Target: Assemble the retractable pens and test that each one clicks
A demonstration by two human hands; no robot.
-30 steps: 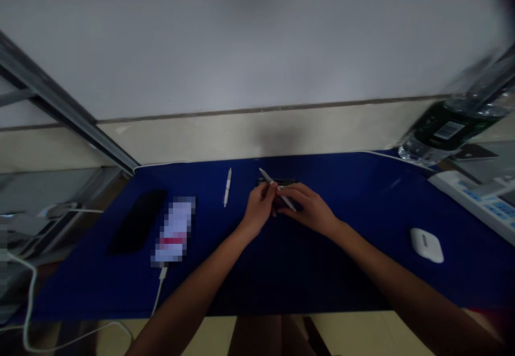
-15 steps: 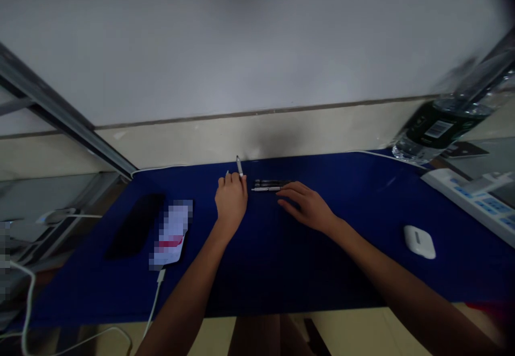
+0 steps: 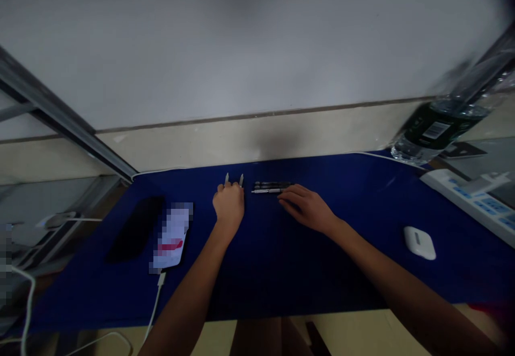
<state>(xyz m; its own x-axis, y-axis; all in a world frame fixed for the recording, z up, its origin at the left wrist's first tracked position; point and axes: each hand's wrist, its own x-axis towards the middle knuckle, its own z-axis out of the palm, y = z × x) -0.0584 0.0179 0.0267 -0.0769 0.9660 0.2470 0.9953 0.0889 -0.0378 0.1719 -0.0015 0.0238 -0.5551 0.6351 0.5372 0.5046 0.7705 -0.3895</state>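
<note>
My left hand (image 3: pixel 228 203) is curled with knuckles up, low over the blue desk mat. The light tip of one pen (image 3: pixel 241 179) sticks out past its index-finger side. Beyond the knuckles shows a second pale pen tip (image 3: pixel 227 177); the fingers hide the rest of both. To the right, several dark pens (image 3: pixel 267 184) and a silver pen (image 3: pixel 265 191) lie side by side, pointing left. My right hand (image 3: pixel 308 205) rests at their right ends, thumb and fingers drawn together over the silver pen's end, which they cover.
A lit phone (image 3: pixel 173 238) on a charging cable and a dark flat object (image 3: pixel 137 227) lie at left on the mat (image 3: pixel 281 270). At right are a white earbud case (image 3: pixel 419 242), a power strip (image 3: pixel 475 200) and a water bottle (image 3: pixel 438 125). A wall (image 3: pixel 257 136) bounds the back.
My left hand has lowered the pen that stood out further, drawing it slightly toward me. The right hand stays at the row of pens, its thumb and fingers closer together.
</note>
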